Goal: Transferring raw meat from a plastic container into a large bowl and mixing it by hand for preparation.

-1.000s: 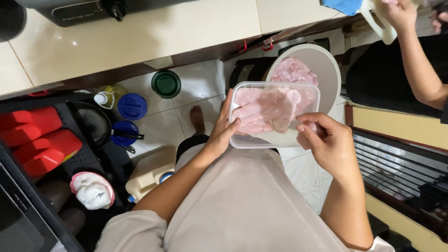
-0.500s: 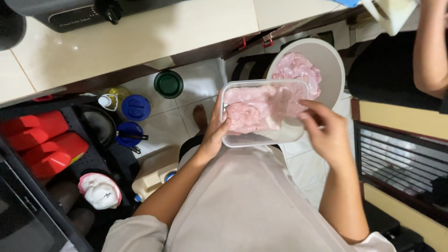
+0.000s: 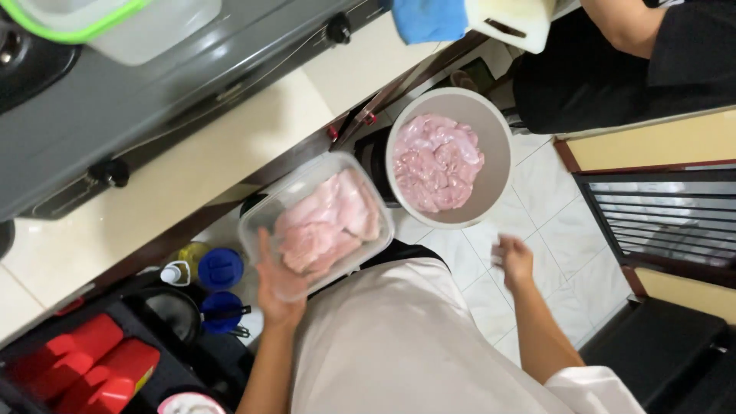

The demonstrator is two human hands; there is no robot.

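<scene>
A person's left hand (image 3: pixel 277 295) cradles a clear plastic tub (image 3: pixel 316 224) of raw chicken from below, fingers spread against it. The right hand (image 3: pixel 514 259), blurred, hangs empty and loosely open just below the round bowl (image 3: pixel 491 138) of meat, with the worktop (image 3: pixel 207 161) beyond the tub.

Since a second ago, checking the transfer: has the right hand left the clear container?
Yes. The right hand let go of the clear container and now hangs below the grey bowl.

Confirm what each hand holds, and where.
Left hand holds the clear plastic container of raw chicken from beneath, at its near end. Right hand holds nothing.
</scene>
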